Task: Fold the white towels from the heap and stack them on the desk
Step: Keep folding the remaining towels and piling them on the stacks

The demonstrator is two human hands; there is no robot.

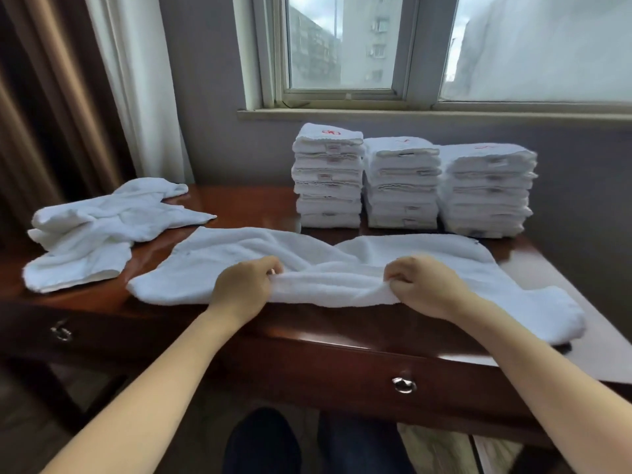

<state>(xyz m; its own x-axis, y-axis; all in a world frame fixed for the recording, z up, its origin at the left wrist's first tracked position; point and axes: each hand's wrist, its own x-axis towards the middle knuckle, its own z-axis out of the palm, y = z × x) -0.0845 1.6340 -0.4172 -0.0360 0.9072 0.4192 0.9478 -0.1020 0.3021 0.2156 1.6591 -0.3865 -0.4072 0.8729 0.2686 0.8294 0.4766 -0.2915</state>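
Observation:
A long white towel (342, 268) lies spread across the front of the dark wooden desk (246, 203), bunched in the middle. My left hand (244, 289) and my right hand (424, 285) each pinch its near edge at the middle, a short gap between them. A loose heap of white towels (102, 227) sits at the desk's left end. Three stacks of folded white towels stand at the back: left stack (328, 176), middle stack (402, 183), right stack (487, 191).
The wall and a window sill (410, 114) rise right behind the stacks. Curtains (102, 80) hang at the left. The desk front has drawers with ring pulls (404, 384). My legs show under the desk edge.

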